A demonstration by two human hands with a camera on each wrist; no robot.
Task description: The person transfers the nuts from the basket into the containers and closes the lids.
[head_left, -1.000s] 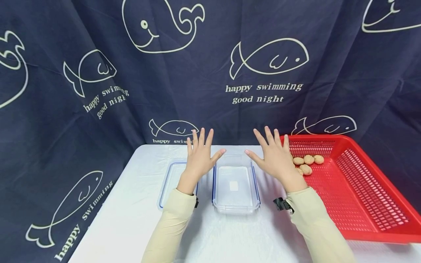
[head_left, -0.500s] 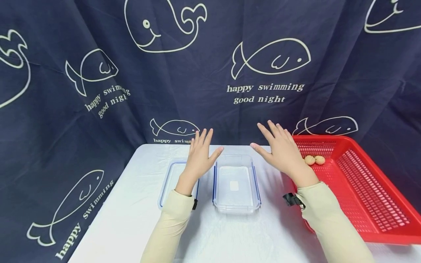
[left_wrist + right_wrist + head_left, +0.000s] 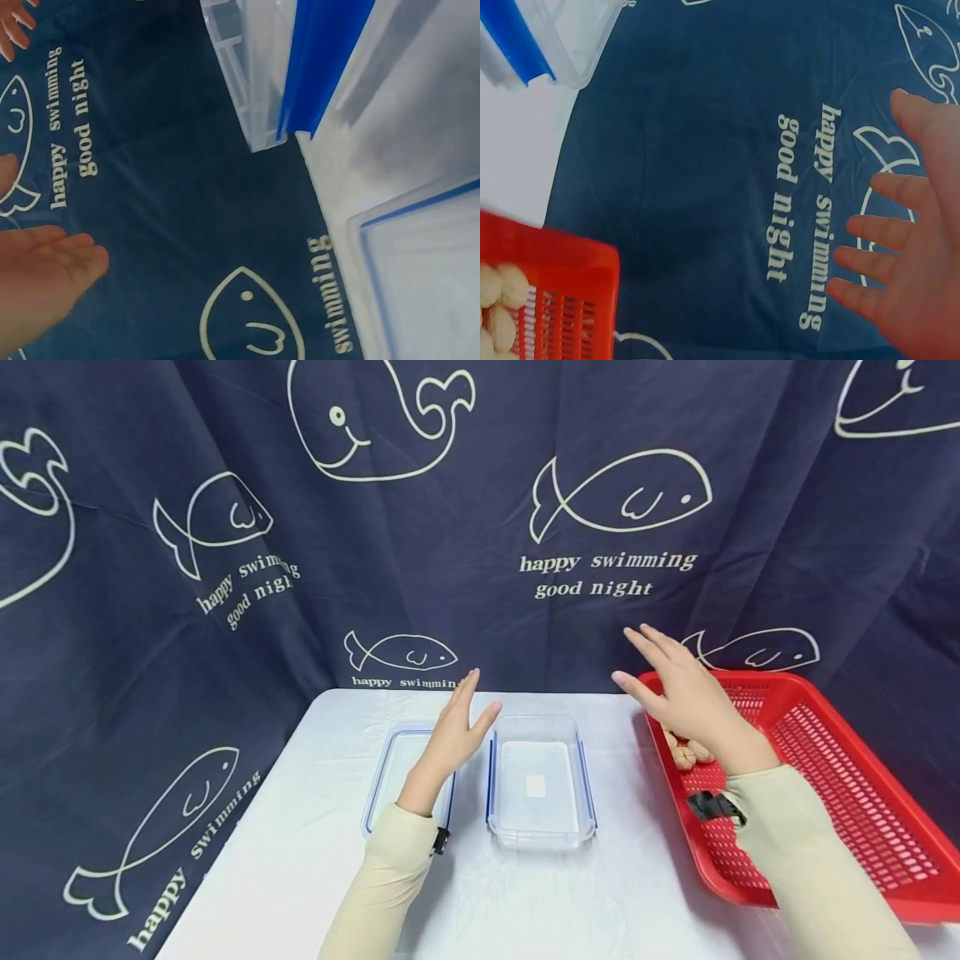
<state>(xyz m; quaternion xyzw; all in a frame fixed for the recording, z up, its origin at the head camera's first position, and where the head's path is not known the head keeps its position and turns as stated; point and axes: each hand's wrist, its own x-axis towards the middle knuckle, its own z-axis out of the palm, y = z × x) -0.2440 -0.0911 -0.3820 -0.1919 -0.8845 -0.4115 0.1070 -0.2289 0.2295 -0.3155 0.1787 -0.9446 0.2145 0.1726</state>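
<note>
My left hand (image 3: pixel 450 737) hovers over the right part of a clear lid with a blue seal (image 3: pixel 399 768), its fingers straight and holding nothing. Just right of it stands a clear plastic box (image 3: pixel 536 839) with blue side clips. My right hand (image 3: pixel 693 702), fingers extended and thumb spread, is raised over the left back corner of a red plastic basket (image 3: pixel 862 760). Several walnuts (image 3: pixel 684 755) lie in that corner, partly hidden behind this hand. In the right wrist view, walnuts (image 3: pixel 501 300) show beside the basket wall, apart from the fingers.
A white-covered table (image 3: pixel 300 852) carries the box, lid and basket. Behind it hangs a dark blue curtain (image 3: pixel 495 568) with whale and fish drawings. A small white label (image 3: pixel 536 786) shows at the bottom of the box.
My right hand has moved right, from beside the box to over the basket's corner. My left hand has turned more edge-on and dropped slightly, its fingers closer together.
</note>
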